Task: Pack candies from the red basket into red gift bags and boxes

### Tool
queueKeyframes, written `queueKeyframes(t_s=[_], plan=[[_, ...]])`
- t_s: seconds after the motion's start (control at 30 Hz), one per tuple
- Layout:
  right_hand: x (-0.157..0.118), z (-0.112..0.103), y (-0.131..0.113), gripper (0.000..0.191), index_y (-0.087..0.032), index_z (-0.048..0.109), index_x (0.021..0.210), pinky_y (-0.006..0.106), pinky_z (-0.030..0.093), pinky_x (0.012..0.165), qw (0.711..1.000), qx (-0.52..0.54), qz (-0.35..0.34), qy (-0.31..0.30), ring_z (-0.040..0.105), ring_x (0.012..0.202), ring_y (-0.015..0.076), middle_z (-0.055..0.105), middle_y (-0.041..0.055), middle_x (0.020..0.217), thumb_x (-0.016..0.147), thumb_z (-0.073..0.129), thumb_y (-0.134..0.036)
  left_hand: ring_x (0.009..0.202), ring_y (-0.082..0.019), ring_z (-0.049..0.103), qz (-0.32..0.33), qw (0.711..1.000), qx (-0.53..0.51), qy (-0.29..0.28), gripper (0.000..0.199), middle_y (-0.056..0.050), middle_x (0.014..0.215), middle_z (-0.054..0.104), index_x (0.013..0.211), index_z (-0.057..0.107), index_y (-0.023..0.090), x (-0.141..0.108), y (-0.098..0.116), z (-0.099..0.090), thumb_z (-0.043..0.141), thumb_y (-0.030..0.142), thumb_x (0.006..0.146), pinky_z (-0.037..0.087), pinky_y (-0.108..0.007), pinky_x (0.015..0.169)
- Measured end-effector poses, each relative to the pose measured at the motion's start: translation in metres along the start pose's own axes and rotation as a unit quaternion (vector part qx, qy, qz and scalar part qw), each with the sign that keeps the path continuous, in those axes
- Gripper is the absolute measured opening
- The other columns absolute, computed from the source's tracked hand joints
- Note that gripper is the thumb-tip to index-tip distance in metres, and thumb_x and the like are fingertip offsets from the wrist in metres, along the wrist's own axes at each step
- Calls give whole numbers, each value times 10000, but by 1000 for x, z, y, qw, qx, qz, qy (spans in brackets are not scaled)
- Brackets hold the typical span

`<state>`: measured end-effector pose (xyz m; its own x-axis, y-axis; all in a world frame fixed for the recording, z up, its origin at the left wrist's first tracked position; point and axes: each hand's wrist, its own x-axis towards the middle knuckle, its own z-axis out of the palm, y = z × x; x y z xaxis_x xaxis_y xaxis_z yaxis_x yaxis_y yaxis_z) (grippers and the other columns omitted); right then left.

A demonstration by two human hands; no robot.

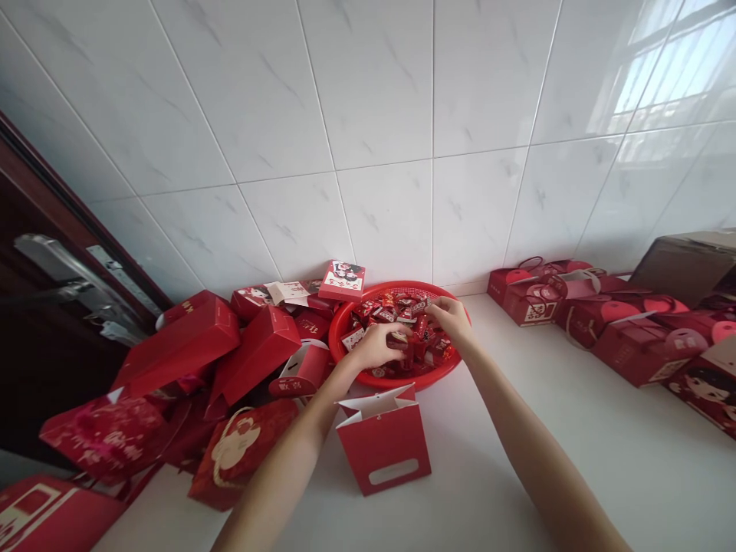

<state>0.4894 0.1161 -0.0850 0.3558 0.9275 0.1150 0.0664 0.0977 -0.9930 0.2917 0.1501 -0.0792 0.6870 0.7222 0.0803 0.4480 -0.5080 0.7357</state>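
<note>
A round red plastic basket [460,355] full of wrapped red sweets [384,314] stands by the tiled wall. My left hand [382,345] is in the basket at its front left, fingers curled around something red that I cannot make out. At the basket's right side, my right hand [449,316] has its thumb and fingertips pinched together over the sweets; anything between them is too small to name. Just in front of the basket, between my forearms, an open-topped red paper bag [386,445] with an oval window stands upright, touched by neither hand.
Red gift boxes and bags [178,345] lie heaped on the left, near a dark door with a metal handle [63,264]. Rows of red handled boxes [529,295] and a brown carton [684,268] stand on the right. A printed box [342,280] leans behind the basket.
</note>
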Motion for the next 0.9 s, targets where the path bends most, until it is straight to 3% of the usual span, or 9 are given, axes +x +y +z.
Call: queueKeyframes(t_s=[0.1, 0.3, 0.4, 0.6, 0.77, 0.9], plan=[[0, 0, -3, 164, -213, 480, 644, 250, 521, 582, 999, 42, 9, 0, 657, 705, 183, 660, 25, 692, 664, 594, -329, 1132, -250, 676, 9, 997, -23, 71, 499, -65, 1191, 754, 1122, 738, 178, -1, 2, -2, 688, 33, 647, 503, -338, 1022], [-2, -4, -10, 131, -209, 453, 610, 255, 455, 513, 993, 114, 24, -19, 620, 632, 166, 749, 66, 864, 639, 553, -289, 1198, -265, 640, -4, 989, -67, 131, 473, -49, 1207, 742, 1108, 725, 195, -2, -1, -5, 721, 79, 649, 464, -381, 1083], [-3, -6, -12, 116, -207, 468, 603, 268, 433, 501, 988, 142, 31, -58, 610, 589, 172, 747, 83, 816, 644, 548, -280, 1234, -266, 618, -12, 981, -101, 163, 474, -54, 1236, 730, 1108, 722, 194, -1, -4, -5, 730, 95, 645, 443, -385, 1104], [-5, -4, -12, 163, -197, 525, 651, 254, 467, 517, 982, 147, 63, -98, 623, 543, 162, 661, 34, 628, 700, 636, -304, 1278, -271, 590, -12, 965, -161, 205, 468, -74, 1263, 720, 1137, 705, 190, 1, -7, -4, 742, 157, 672, 422, -401, 1116], [-7, -2, -16, 277, -181, 589, 725, 236, 525, 555, 976, 166, 66, -122, 640, 556, 139, 629, 6, 639, 767, 747, -406, 1273, -268, 593, -16, 958, -175, 228, 476, -73, 1272, 719, 1125, 706, 192, 1, -6, -4, 741, 153, 652, 418, -400, 1120], [-9, -2, -17, 346, -172, 620, 768, 233, 553, 598, 976, 154, 46, -147, 660, 603, 135, 648, 2, 682, 746, 801, -466, 1237, -273, 611, -26, 958, -189, 213, 466, -80, 1261, 722, 1125, 709, 182, -1, -4, -5, 749, 201, 661, 478, -387, 1056]])
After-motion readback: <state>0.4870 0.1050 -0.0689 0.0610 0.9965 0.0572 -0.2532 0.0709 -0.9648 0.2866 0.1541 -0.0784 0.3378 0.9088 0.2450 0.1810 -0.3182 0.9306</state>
